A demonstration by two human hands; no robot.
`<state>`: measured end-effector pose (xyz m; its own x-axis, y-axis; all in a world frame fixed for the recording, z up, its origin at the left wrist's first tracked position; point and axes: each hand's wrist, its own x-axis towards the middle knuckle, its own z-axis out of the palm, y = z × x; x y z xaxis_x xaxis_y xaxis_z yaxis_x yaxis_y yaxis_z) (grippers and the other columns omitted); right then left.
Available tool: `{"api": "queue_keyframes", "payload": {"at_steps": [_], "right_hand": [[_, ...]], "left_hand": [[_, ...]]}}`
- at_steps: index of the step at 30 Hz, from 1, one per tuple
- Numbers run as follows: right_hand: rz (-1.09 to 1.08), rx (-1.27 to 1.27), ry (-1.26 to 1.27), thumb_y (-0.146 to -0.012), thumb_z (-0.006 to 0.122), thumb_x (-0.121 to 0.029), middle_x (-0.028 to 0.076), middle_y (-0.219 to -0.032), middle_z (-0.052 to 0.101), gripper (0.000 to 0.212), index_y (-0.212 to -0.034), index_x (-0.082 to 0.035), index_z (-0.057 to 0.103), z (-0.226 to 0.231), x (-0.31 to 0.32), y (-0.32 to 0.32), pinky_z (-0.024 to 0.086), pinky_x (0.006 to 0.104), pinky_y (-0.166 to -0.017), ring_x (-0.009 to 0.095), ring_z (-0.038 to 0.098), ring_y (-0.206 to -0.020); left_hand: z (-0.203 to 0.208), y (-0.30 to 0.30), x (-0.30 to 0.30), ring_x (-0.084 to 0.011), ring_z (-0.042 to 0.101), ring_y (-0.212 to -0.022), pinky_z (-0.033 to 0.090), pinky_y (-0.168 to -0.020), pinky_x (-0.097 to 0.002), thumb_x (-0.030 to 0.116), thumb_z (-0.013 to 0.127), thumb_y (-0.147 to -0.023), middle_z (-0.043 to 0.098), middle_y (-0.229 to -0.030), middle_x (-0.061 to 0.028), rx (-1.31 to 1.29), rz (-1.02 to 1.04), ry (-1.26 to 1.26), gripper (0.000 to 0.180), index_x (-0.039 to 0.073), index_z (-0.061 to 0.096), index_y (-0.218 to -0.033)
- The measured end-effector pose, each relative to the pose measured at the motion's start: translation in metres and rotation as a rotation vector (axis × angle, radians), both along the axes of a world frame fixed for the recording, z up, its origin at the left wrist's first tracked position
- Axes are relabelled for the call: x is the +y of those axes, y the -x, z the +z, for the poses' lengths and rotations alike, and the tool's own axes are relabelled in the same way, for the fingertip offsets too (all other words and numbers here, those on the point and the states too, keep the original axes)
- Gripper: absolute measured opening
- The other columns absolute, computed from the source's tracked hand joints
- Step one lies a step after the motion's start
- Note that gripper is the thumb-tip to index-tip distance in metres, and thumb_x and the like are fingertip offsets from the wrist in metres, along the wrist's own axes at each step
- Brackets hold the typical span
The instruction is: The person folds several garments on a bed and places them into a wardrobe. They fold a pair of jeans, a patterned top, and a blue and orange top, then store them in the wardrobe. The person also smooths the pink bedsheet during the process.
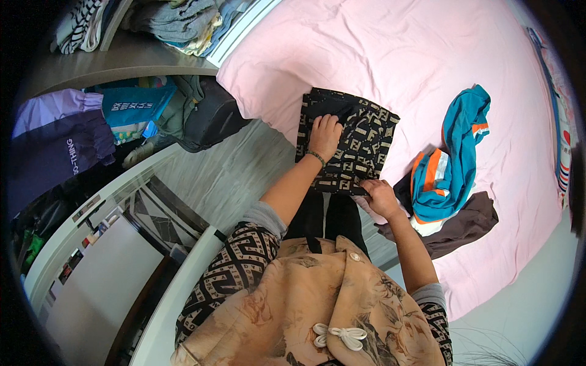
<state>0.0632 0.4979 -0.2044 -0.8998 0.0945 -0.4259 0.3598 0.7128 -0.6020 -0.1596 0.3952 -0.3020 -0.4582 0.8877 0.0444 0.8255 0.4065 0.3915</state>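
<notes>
Both hands are on a folded black patterned garment (346,141) lying near the edge of the pink bed (390,55). Left hand (325,135) lies flat and open on its middle, arm stretched forward. Right hand (379,196) pinches its near corner, fingers curled. A teal and orange shirt (452,161) lies just beside.

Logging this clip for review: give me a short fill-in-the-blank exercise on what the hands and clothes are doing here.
1. The left hand presses flat on a folded black garment with a ____ pattern.
2. The right hand grips that garment's near ____.
3. The garment lies on a ____ bedsheet.
4. Right of it lies a teal top with ____ and white stripes.

Missing words: beige; edge; pink; orange
</notes>
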Motion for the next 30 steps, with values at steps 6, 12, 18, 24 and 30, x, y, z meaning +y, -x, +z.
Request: {"api": "queue_keyframes", "payload": {"at_steps": [6,12,18,24,30], "right_hand": [[0.044,-0.008,-0.039,-0.076,0.072,-0.025,0.011,-0.101,0.068,0.034,-0.104,-0.007,0.063,-0.009,-0.001,-0.004,0.048,0.0417,-0.084,0.031,0.064,-0.096],[0.030,0.009,-0.031,-0.071,0.074,-0.017,0.009,-0.104,0.067,0.034,-0.103,-0.009,0.063,-0.016,-0.002,-0.010,0.048,0.0402,-0.085,0.029,0.062,-0.100],[0.006,-0.002,-0.016,-0.071,0.074,-0.017,0.009,-0.103,0.067,0.035,-0.103,-0.009,0.062,-0.015,-0.002,-0.012,0.047,0.0411,-0.084,0.028,0.062,-0.099],[0.043,-0.043,-0.015,-0.076,0.071,-0.023,0.009,-0.100,0.067,0.033,-0.103,-0.008,0.063,-0.028,-0.005,-0.016,0.047,0.0405,-0.084,0.029,0.063,-0.096],[0.172,-0.123,-0.037,-0.073,0.072,-0.022,0.009,-0.099,0.068,0.032,-0.102,-0.009,0.065,-0.035,0.005,-0.001,0.047,0.0384,-0.087,0.027,0.064,-0.095]], "left_hand": [[0.002,-0.014,-0.015,-0.0359,0.046,-0.121,0.036,-0.103,-0.0486,0.004,0.059,-0.082,0.051,-0.128,-0.0170,-0.069,0.025,0.038,0.032,0.008,0.058,-0.113],[0.008,0.008,0.005,-0.0321,0.051,-0.107,0.041,-0.091,-0.0425,0.001,0.063,-0.078,0.053,-0.115,-0.0160,-0.116,0.323,0.274,0.032,0.002,0.056,-0.109],[0.013,0.014,0.016,-0.0303,0.052,-0.088,0.042,-0.084,-0.0426,0.000,0.061,-0.079,0.051,-0.095,-0.0111,-0.080,0.227,0.338,0.019,0.005,0.053,-0.095],[0.006,-0.009,-0.006,-0.0344,0.053,-0.091,0.046,-0.080,-0.0447,-0.005,0.059,-0.076,0.052,-0.098,-0.0134,-0.147,0.184,-0.103,0.024,0.007,0.051,-0.095],[-0.005,-0.010,-0.013,-0.0385,0.054,-0.108,0.047,-0.090,-0.0449,-0.010,0.057,-0.076,0.055,-0.118,-0.0158,-0.190,0.220,-0.062,0.030,0.006,0.051,-0.101]]}}
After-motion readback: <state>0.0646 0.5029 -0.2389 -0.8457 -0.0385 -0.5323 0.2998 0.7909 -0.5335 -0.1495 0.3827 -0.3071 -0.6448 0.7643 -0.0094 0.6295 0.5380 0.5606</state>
